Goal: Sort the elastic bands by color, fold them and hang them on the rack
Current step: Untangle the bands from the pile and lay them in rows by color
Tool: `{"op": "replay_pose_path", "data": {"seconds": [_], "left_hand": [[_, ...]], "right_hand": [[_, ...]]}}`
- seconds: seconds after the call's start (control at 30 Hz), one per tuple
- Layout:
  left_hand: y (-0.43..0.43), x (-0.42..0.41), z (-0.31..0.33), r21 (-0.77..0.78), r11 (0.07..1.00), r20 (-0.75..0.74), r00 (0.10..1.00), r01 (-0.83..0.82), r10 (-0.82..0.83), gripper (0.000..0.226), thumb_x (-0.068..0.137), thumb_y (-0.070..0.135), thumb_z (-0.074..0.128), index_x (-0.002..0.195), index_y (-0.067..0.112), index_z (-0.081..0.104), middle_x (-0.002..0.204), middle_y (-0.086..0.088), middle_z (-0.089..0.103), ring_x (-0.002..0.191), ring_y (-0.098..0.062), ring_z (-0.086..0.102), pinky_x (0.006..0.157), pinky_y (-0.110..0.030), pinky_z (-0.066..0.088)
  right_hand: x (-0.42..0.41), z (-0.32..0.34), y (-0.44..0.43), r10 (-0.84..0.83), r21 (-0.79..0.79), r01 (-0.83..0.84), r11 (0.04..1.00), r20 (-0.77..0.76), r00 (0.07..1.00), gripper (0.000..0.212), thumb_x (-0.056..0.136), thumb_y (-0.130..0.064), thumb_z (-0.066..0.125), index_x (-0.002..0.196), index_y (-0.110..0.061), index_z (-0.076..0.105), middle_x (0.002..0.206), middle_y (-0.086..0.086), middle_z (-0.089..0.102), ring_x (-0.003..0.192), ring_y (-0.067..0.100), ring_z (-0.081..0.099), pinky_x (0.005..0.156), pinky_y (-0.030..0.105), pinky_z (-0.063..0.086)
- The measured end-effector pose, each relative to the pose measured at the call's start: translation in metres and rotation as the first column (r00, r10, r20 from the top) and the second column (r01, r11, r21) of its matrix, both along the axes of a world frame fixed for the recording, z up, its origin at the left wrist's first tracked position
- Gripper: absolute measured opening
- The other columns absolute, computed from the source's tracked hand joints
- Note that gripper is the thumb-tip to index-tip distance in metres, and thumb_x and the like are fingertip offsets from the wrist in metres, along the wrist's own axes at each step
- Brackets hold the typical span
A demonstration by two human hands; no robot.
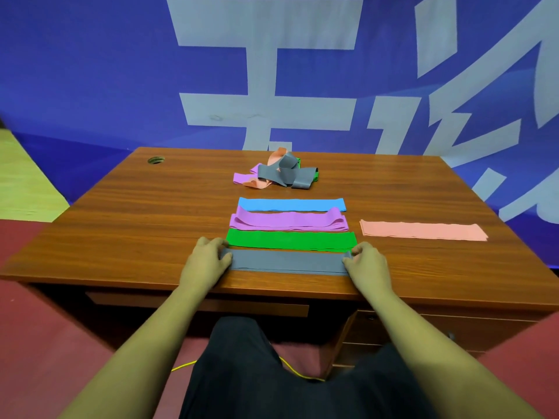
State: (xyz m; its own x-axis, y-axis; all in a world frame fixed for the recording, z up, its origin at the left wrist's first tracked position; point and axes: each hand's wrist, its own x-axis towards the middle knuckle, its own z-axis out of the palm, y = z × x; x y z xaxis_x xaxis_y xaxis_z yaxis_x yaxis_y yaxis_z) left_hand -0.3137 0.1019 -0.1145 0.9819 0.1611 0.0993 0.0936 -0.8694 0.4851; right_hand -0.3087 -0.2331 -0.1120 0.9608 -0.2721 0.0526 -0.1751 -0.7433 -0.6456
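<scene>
Grey band [289, 263] lies flat, long axis left-right.

Both arms are bare along their whole visible length: the left forearm [136, 343] comes in from the frame's edge at 7 o'clock and ends in the bare left hand [208, 258], just off centre toward 8 o'clock. The right forearm [423, 337] comes in from 5 o'clock and ends in the bare right hand [367, 263], toward 4 o'clock. Between them at 6 o'clock a dark garment [272, 373] covers the lap, plain matte cloth of charcoal to black with soft folds, wide at the bottom edge and rounded at its 12 o'clock end; whether it is trousers or shorts cannot be told.
</scene>
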Motion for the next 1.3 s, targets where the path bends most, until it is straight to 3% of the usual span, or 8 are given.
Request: {"op": "replay_pose_path", "data": {"seconds": [0.17, 0.5, 0.73, 0.9, 1.0, 1.07, 1.13, 1.3], "left_hand": [[0.003, 0.007, 0.013, 0.008, 0.999, 0.081, 0.996, -0.033, 0.033, 0.017, 0.084, 0.028, 0.063, 0.101, 0.024, 0.063, 0.098, 0.001, 0.049, 0.088, -0.027, 0.06, 0.074, -0.038, 0.05], [-0.038, 0.131, 0.062, 0.016, 0.981, 0.132, 0.972, 0.192, -0.193, 0.007, 0.082, 0.012, 0.059, 0.087, 0.015, 0.063, 0.09, -0.005, 0.057, 0.083, -0.023, 0.054, 0.074, -0.032, 0.044], [-0.078, 0.222, 0.048, 0.038, 0.962, 0.056, 0.961, 0.27, -0.272, 0.018, 0.082, 0.012, 0.054, 0.093, 0.01, 0.068, 0.099, -0.012, 0.062, 0.092, -0.032, 0.06, 0.08, -0.038, 0.05], [-0.083, 0.279, 0.018, 0.146, 0.953, 0.098, 0.955, 0.265, -0.28, 0.047, 0.079, 0.015, 0.061, 0.126, 0.014, 0.056, 0.135, -0.011, 0.048, 0.119, -0.033, 0.05, 0.09, -0.043, 0.045], [-0.077, 0.303, 0.006, 0.131, 0.955, -0.009, 0.964, 0.266, -0.267, 0.057, 0.085, 0.021, 0.062, 0.138, 0.022, 0.043, 0.136, -0.012, 0.048, 0.124, -0.033, 0.048, 0.096, -0.046, 0.04], [-0.074, 0.312, 0.002, 0.178, 0.951, 0.044, 0.963, 0.253, -0.265, 0.052, 0.087, 0.022, 0.062, 0.136, 0.023, 0.045, 0.131, -0.009, 0.054, 0.122, -0.031, 0.049, 0.096, -0.045, 0.037], [-0.071, 0.315, 0.004, 0.191, 0.951, 0.158, 0.948, 0.244, -0.275, 0.04, 0.089, 0.02, 0.061, 0.128, 0.023, 0.052, 0.12, -0.003, 0.063, 0.116, -0.028, 0.054, 0.092, -0.042, 0.037], [-0.066, 0.304, 0.031, 0.066, 0.964, 0.377, 0.889, 0.256, -0.262, 0.018, 0.09, 0.01, 0.056, 0.102, 0.018, 0.068, 0.097, -0.004, 0.073, 0.091, -0.026, 0.064, 0.077, -0.028, 0.044]], "right_hand": [[0.009, 0.013, -0.001, 0.034, -0.088, -0.033, 0.996, 0.013, 0.999, 0.031, 0.085, -0.014, 0.063, 0.115, -0.011, 0.06, 0.117, 0.012, 0.049, 0.099, 0.033, 0.06, 0.082, 0.036, 0.046], [0.119, 0.046, 0.033, 0.249, -0.152, -0.243, 0.958, 0.023, 0.968, 0.032, 0.086, -0.019, 0.057, 0.114, -0.005, 0.061, 0.115, 0.018, 0.054, 0.105, 0.036, 0.055, 0.091, 0.04, 0.046], [0.213, 0.043, 0.065, 0.278, -0.17, -0.28, 0.945, -0.032, 0.96, 0.027, 0.085, -0.021, 0.056, 0.103, -0.001, 0.061, 0.11, 0.022, 0.057, 0.104, 0.039, 0.054, 0.086, 0.041, 0.048], [0.275, 0.019, 0.078, 0.166, -0.053, -0.171, 0.984, -0.084, 0.983, 0.046, 0.085, -0.041, 0.064, 0.109, -0.002, 0.061, 0.116, 0.022, 0.059, 0.109, 0.041, 0.056, 0.087, 0.042, 0.048], [0.295, 0.001, 0.085, 0.099, -0.028, -0.103, 0.994, -0.121, 0.988, 0.045, 0.084, -0.047, 0.066, 0.102, -0.006, 0.064, 0.115, 0.02, 0.058, 0.106, 0.04, 0.057, 0.085, 0.041, 0.047], [0.302, -0.009, 0.085, 0.061, 0.004, -0.061, 0.998, -0.08, 0.995, 0.03, 0.083, -0.038, 0.071, 0.076, -0.014, 0.054, 0.093, 0.017, 0.059, 0.089, 0.034, 0.058, 0.07, 0.036, 0.042], [0.303, -0.01, 0.079, 0.045, 0.107, -0.043, 0.993, -0.012, 0.999, 0.039, 0.083, -0.026, 0.072, 0.062, -0.02, 0.039, 0.072, 0.006, 0.049, 0.072, 0.026, 0.048, 0.061, 0.031, 0.034], [0.292, 0.045, 0.067, 0.07, 0.32, -0.196, 0.927, 0.367, 0.928, 0.022, 0.085, -0.021, 0.067, 0.073, -0.006, 0.057, 0.066, 0.007, 0.056, 0.065, 0.014, 0.047, 0.061, 0.034, 0.04]]}}
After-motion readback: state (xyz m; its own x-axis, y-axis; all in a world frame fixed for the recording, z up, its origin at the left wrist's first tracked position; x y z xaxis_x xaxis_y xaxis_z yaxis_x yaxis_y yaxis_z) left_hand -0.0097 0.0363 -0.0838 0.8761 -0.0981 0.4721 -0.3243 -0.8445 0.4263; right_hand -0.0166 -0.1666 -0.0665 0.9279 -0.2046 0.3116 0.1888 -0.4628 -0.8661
